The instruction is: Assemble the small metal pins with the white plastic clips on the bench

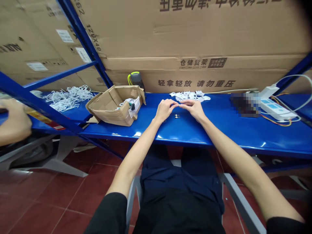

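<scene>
My left hand [165, 109] and my right hand [194, 109] meet above the blue shelf [219, 130], fingertips pinched together on a tiny white part [179, 105] held between them. Just below the hands, small metal pins [176, 116] lie on the shelf. A heap of white plastic pieces [190, 95] sits right behind the hands, near the cardboard wall.
An open cardboard box [114, 105] with small parts stands to the left, a dark bottle [136, 79] behind it. White wire hooks [69, 96] are piled far left. A white power strip [276, 109] with cables lies right. Another person's hand [13, 120] shows at the left edge.
</scene>
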Tool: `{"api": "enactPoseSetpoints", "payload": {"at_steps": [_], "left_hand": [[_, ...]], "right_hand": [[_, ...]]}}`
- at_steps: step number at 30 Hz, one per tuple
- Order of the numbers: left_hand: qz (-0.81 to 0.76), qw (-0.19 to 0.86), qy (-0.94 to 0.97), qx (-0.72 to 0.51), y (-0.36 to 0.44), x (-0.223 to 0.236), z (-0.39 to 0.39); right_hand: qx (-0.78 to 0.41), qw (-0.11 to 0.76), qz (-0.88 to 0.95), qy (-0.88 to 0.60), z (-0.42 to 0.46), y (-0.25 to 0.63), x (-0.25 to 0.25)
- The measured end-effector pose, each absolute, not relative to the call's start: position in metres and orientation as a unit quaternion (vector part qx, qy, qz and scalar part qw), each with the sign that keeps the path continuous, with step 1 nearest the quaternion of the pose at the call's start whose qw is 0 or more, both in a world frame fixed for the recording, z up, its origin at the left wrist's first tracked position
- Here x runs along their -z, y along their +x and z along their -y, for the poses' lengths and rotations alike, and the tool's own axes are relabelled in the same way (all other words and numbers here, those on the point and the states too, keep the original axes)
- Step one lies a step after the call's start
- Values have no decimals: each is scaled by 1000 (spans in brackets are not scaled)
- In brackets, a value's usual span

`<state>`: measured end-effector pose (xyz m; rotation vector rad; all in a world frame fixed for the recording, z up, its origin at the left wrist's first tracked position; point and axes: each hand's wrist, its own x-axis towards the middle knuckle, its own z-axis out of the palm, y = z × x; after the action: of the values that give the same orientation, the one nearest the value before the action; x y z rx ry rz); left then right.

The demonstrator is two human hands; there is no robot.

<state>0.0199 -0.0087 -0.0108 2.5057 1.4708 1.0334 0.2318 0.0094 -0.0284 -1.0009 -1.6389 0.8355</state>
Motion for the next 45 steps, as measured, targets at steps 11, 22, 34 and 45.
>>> {"api": "enactPoseSetpoints", "payload": {"at_steps": [11, 22, 34, 45], "left_hand": [[-454, -1, 852, -259, 14, 17, 3], [-584, -61, 751, -301, -1, 32, -5], [-615, -36, 740, -272, -4, 36, -9], [-607, -54, 739, -288, -1, 35, -8]], "right_hand": [[-181, 405, 781, -439, -12, 236, 31], [-155, 323, 839, -411, -14, 235, 37], [-104, 296, 860, -402, -14, 241, 34], [-57, 347, 800, -486, -26, 248, 40]]}}
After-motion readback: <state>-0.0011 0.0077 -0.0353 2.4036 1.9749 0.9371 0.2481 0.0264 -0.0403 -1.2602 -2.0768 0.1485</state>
